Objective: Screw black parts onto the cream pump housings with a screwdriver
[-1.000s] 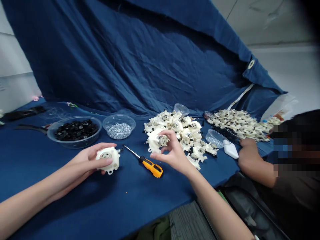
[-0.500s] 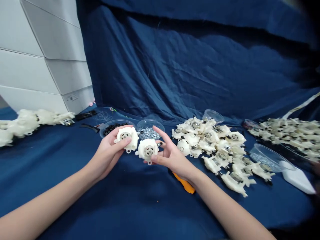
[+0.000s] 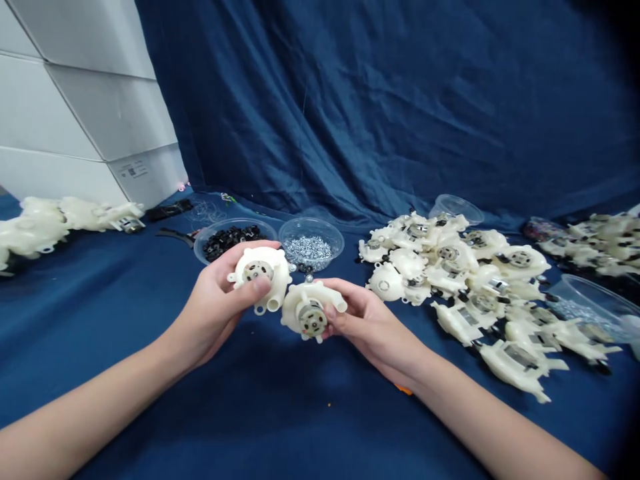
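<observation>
Two white plastic casings are being held side by side just above the blue cloth, nearly touching each other. The left hand is wrapping around the left casing, with the thumb pressing on its face below the round metal motor end and the fingers curling behind. The right hand is cupping the right casing from beneath and from the side, its fingers closing on the rim and the motor end facing the camera. Under the right wrist a sliver of the orange screwdriver handle is showing on the cloth, and neither hand is touching it.

Just beyond the hands, a bowl of black parts and a bowl of screws are sitting next to each other, both holding plenty. To the right, a heap of casings is sprawling loosely, with a clear cup behind it and a clear dish near the edge of view. Well apart, a far-left pile of similar casings is lying in front of the white boxes. A blue drape is hanging behind everything.

Judging from the full bowls and the size of the heap, the work seems to be sitting somewhere in the middle. I cannot tell which pile is finished and which is waiting. I also cannot tell whether the two casings in hand are carrying their screws.
</observation>
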A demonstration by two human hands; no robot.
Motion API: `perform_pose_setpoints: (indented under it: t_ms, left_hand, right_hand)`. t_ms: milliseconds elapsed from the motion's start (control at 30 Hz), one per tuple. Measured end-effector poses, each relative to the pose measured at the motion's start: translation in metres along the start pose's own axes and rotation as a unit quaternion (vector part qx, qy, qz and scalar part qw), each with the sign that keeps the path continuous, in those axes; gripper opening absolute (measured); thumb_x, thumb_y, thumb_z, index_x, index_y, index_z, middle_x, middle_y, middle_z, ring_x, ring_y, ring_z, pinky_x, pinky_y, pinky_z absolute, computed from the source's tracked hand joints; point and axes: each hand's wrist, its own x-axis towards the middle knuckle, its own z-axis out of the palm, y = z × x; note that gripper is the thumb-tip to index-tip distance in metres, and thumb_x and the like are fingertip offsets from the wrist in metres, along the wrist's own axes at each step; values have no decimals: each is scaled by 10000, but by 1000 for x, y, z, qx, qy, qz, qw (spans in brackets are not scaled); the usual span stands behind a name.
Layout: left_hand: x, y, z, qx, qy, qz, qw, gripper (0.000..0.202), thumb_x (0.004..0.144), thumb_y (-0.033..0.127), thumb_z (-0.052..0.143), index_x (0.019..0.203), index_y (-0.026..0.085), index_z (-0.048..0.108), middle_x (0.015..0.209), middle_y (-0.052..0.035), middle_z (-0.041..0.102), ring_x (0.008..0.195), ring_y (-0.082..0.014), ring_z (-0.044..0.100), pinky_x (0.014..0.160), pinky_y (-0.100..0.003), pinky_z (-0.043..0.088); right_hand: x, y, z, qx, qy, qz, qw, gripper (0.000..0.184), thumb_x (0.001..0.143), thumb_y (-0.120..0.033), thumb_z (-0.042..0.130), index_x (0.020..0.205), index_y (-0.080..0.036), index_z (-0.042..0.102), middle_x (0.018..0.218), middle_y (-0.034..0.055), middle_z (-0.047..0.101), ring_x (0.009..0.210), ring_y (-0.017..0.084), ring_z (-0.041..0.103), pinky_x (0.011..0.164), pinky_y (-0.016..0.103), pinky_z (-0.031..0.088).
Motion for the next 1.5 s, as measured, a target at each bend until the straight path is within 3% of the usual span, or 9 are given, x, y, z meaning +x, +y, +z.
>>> perform_pose_setpoints:
  t_ms: [233,533,767,867,1000,1133,1300,1433,1500]
  left_hand:
    - [-3,3,-1,5,4,11,1000,617,675,429,904,1241,272,713,989,-59,717,820,-184,667,664,-239,575]
    - [1,12,4,-17,28,25,999,572,689,266,911,1227,313,723,1037,-17,726,919,-155,668,783,-203,589]
    - [1,6,7,-15,13,-14,1000,582,700,263,903,1238,319,689,1007,-12,741,903,-169,701,779,-229,611]
    - [0,5,9,-11,6,-18,1000,595,683,266,913,1230,311,684,1002,-23,751,884,-183,713,779,-256,619]
    - [2,6,7,-15,25,13,999,575,669,255,920,1202,310,712,994,-6,735,880,-151,691,774,-204,595]
    - [3,8,5,-31,16,17,999,464,716,369,886,1137,283,712,975,-24,731,844,-184,702,709,-242,599]
    - [-3,12,10,-6,-15,-11,1000,449,714,460,869,1085,268,702,925,-42,762,789,-214,719,654,-261,587]
    - [-8,12,13,7,-41,-24,999,466,685,523,870,1047,260,744,872,-41,758,730,-214,716,585,-248,571]
    - [-9,11,14,8,-49,-32,998,454,678,511,879,1038,264,755,877,-39,761,720,-211,718,567,-237,564]
  right_hand:
    - [-8,-1,5,60,11,16,998,383,895,-300,802,1267,-275,714,1197,41,725,996,155,693,790,234,586]
    - [-15,11,23,174,-1,-5,985,393,962,-250,696,1348,-302,639,1359,54,627,1137,209,647,944,359,584]
    - [-18,10,35,220,-52,3,974,382,950,-207,623,1324,-258,677,1335,62,621,1174,218,608,1017,385,543]
    - [-20,11,36,209,-38,2,977,433,890,-259,707,1321,-253,672,1318,75,632,1192,253,606,1023,414,536]
    - [-21,15,33,147,36,-12,988,535,841,-347,820,1337,-272,633,1265,76,666,1110,252,656,1002,429,550]
    - [-16,16,28,106,93,-35,989,507,844,-349,840,1289,-267,611,1210,57,675,1089,220,660,1043,402,522]
    - [-14,19,33,93,74,-15,993,641,773,-187,873,1319,-278,550,1240,36,670,1137,202,639,1082,377,487]
    - [-11,25,40,73,84,-36,993,568,809,-220,848,1281,-263,534,1337,46,660,1245,197,618,1097,338,482]
    - [-9,28,42,44,101,-33,993,560,784,-241,870,1233,-255,534,1290,49,691,1176,200,663,1047,334,518]
